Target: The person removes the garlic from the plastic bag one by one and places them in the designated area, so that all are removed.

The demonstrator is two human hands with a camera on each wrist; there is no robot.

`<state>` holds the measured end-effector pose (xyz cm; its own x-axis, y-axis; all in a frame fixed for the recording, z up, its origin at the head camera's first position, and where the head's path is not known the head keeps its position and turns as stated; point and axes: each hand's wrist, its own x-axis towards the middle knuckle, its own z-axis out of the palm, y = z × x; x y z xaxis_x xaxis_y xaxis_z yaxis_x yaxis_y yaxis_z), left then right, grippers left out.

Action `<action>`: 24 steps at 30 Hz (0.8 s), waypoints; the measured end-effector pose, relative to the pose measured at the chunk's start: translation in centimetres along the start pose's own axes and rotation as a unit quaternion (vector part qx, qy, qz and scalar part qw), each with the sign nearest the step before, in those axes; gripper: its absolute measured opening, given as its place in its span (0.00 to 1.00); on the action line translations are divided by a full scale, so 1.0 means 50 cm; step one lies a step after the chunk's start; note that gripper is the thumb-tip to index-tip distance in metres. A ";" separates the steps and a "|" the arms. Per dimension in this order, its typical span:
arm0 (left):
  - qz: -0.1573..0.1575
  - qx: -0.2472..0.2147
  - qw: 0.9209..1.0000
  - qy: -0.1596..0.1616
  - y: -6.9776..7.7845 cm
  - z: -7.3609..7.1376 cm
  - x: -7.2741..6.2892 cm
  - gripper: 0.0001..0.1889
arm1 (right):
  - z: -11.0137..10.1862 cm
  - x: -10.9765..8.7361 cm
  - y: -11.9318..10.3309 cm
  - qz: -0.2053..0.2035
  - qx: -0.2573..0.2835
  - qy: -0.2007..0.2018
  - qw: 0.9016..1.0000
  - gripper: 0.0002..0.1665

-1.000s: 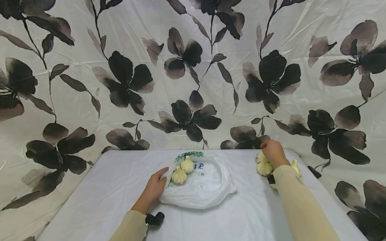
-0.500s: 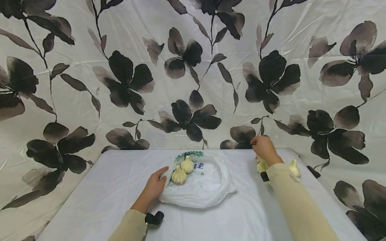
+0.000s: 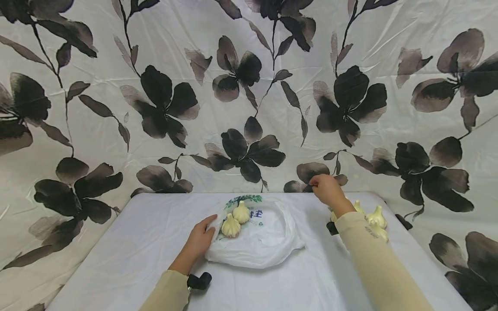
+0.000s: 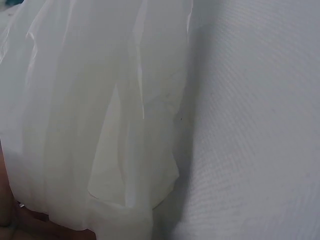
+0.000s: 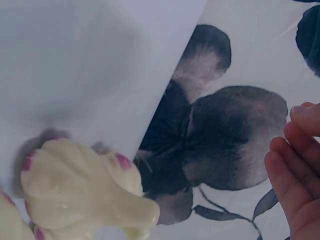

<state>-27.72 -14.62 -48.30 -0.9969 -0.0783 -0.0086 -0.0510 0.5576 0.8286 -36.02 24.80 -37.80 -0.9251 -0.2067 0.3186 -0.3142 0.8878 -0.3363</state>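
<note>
My left hand grips the left edge of a white plastic bag with green and blue print. In the left wrist view the bag's folds cover most of the fingers. Two garlic bulbs lie on the bag near this hand. My right hand is over the table's far edge at the right, with its fingers loosely bent. The right wrist view shows its fingertips close together, with nothing visible between them. A garlic bulb with pink marks lies on the table beyond them.
Several more garlic bulbs sit at the back right of the white-covered table, partly behind the right forearm. A cloth with dark flowers hangs behind the table. Each wrist wears a small black camera.
My right hand has moved left from over the garlic bulbs, uncovering more of them behind the sleeve. The left hand, the bag and its two bulbs have stayed in place.
</note>
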 end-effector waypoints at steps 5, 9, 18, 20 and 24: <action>-0.006 -0.002 1.000 -0.003 0.002 0.001 -0.001 0.26 | 0.009 0.000 -0.021 -0.009 0.004 0.003 1.000 0.12; -0.009 0.000 1.000 -0.004 0.001 0.001 -0.001 0.26 | 0.017 0.001 -0.038 -0.023 0.006 0.005 1.000 0.13; -0.011 -0.001 1.000 -0.003 0.000 0.001 0.000 0.26 | 0.038 0.004 -0.080 -0.039 0.025 -0.004 0.999 0.14; -0.009 -0.002 1.000 -0.003 0.001 0.001 -0.001 0.26 | 0.043 0.004 -0.090 -0.045 0.024 -0.006 0.999 0.13; -0.006 -0.001 1.000 -0.002 0.002 0.000 -0.002 0.26 | 0.052 0.002 -0.108 -0.056 0.033 -0.010 0.998 0.12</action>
<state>-27.62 -14.54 -48.23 -0.9964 -0.0818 -0.0207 -0.0628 0.5546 0.8297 -34.94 18.91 -38.23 -0.8873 -0.3121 0.3396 -0.4286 0.8300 -0.3571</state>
